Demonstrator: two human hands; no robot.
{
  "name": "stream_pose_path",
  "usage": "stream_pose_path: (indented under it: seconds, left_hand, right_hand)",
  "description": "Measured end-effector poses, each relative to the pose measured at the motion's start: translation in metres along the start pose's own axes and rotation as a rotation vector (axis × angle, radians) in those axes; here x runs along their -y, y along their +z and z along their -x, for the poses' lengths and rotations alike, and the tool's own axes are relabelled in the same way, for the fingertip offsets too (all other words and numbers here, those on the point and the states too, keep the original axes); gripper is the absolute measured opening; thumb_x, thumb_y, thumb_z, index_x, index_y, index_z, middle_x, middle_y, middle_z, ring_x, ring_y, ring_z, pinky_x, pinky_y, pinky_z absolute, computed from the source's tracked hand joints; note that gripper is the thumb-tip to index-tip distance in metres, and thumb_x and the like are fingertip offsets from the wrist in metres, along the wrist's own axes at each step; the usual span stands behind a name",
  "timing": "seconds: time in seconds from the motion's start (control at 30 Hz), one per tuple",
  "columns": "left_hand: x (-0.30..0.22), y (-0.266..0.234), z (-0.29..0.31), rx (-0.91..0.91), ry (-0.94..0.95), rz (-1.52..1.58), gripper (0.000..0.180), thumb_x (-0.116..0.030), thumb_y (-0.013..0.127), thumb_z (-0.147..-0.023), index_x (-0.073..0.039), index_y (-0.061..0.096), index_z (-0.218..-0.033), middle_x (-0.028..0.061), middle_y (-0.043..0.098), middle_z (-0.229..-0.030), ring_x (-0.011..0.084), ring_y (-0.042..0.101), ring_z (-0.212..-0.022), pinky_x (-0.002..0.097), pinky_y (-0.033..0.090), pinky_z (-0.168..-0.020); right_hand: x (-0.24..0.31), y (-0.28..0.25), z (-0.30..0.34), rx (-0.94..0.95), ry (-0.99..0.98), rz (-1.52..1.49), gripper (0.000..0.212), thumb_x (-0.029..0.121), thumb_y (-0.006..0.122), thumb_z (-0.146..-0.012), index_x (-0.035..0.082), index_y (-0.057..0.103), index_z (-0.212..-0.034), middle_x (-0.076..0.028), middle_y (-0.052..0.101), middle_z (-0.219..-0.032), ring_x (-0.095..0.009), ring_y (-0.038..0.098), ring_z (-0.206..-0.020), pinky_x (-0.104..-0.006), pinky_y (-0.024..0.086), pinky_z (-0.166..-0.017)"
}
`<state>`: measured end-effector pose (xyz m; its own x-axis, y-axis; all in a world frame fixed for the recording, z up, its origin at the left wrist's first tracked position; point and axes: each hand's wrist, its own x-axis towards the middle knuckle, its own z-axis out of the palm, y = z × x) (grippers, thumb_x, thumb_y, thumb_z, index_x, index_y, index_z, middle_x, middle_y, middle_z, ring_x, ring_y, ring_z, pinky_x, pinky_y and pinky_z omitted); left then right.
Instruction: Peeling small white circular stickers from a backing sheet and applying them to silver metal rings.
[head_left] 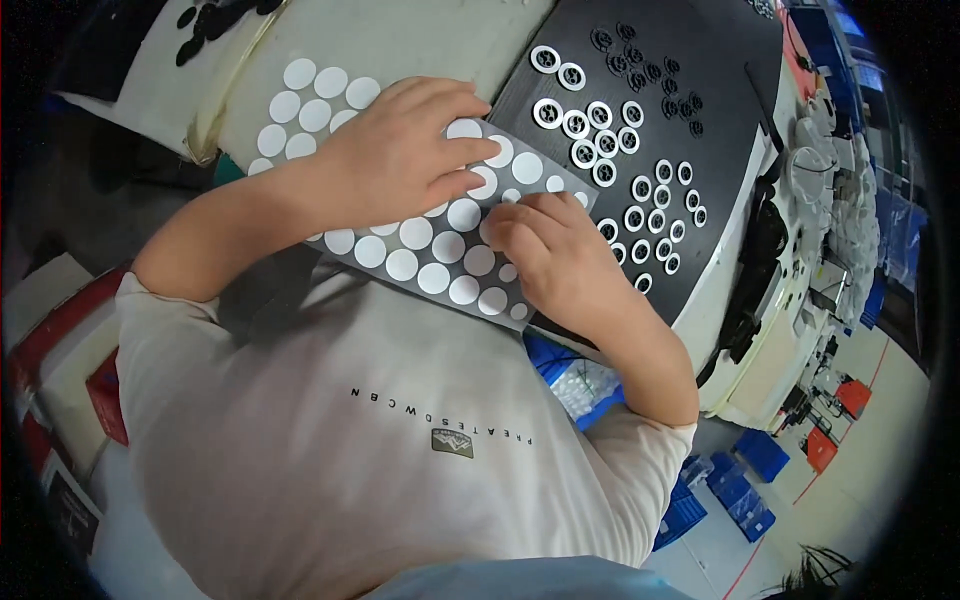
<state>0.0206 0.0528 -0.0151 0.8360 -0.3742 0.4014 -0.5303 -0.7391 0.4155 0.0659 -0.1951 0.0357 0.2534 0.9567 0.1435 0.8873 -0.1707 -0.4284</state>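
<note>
A grey sheet (572, 184) carries rows of white round stickers, large ones over most of it and smaller ones along its right end. My left hand (405, 155) lies across the sheet's upper left part, fingers spread and pressing down on it. Close to the sheet's right end, my right hand (560, 255) has its thumb and fingers pinched together at the stickers. Whatever is between those fingertips is hidden. More white round stickers (314, 115) lie on the pale table beyond my left forearm.
A black board (690, 90) to the right holds several black round parts with white rings (605, 143) and plain black round parts (635, 78). Black pieces (205, 25) lie far left. Blue bins (740, 497) stand on the floor at right. White parts (810, 160) pile up beyond the board.
</note>
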Motion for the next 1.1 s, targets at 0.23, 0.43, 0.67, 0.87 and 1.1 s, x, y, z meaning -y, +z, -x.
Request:
stream_pose_path:
  seconds: [0.23, 0.43, 0.67, 0.87, 1.1]
  left_hand:
    - [0.003, 0.000, -0.006, -0.007, 0.009, -0.006, 0.032, -0.024, 0.077, -0.087, -0.013, 0.072, -0.117, 0.0118, 0.060, -0.130, 0.0339, 0.053, -0.129, 0.0489, 0.043, -0.109]
    - [0.002, -0.006, -0.009, 0.052, -0.008, -0.004, 0.035, -0.021, 0.077, -0.085, -0.012, 0.072, -0.118, 0.0135, 0.059, -0.132, 0.0360, 0.053, -0.128, 0.0504, 0.041, -0.108]
    - [-0.002, -0.007, -0.010, 0.061, 0.020, -0.014, 0.037, -0.022, 0.079, -0.084, -0.010, 0.072, -0.118, 0.0139, 0.058, -0.129, 0.0356, 0.054, -0.125, 0.0493, 0.042, -0.107]
    - [-0.002, -0.010, -0.012, 0.081, 0.018, -0.039, 0.037, -0.023, 0.078, -0.085, -0.011, 0.071, -0.120, 0.0135, 0.057, -0.128, 0.0348, 0.053, -0.126, 0.0496, 0.042, -0.107]
    - [-0.009, -0.007, -0.013, 0.189, -0.015, -0.172, 0.036, -0.028, 0.071, -0.092, -0.008, 0.068, -0.123, 0.0167, 0.055, -0.138, 0.0370, 0.047, -0.137, 0.0534, 0.035, -0.117]
  right_hand:
    - [0.023, -0.001, 0.020, 0.012, -0.056, -0.112, 0.022, 0.001, 0.073, -0.076, 0.002, 0.060, -0.095, -0.012, 0.070, -0.100, -0.029, 0.066, -0.088, -0.0407, 0.054, -0.074]
    - [0.033, 0.019, 0.044, -0.110, -0.087, 0.028, 0.021, 0.005, 0.072, -0.077, 0.001, 0.062, -0.095, -0.012, 0.068, -0.099, -0.026, 0.065, -0.088, -0.0390, 0.054, -0.075]
    - [0.032, 0.019, 0.041, 0.035, 0.082, -0.158, 0.020, 0.009, 0.063, -0.083, 0.001, 0.064, -0.102, -0.013, 0.066, -0.100, -0.029, 0.062, -0.090, -0.0385, 0.050, -0.082]
    - [0.032, 0.013, 0.039, -0.040, 0.082, -0.149, 0.022, 0.003, 0.063, -0.085, 0.001, 0.064, -0.107, -0.012, 0.067, -0.097, -0.029, 0.062, -0.089, -0.0392, 0.050, -0.083]
    - [0.018, -0.032, 0.020, 0.369, 0.075, -0.415, 0.014, 0.004, 0.063, -0.088, 0.006, 0.060, -0.101, -0.010, 0.065, -0.094, -0.028, 0.062, -0.088, -0.0402, 0.046, -0.084]
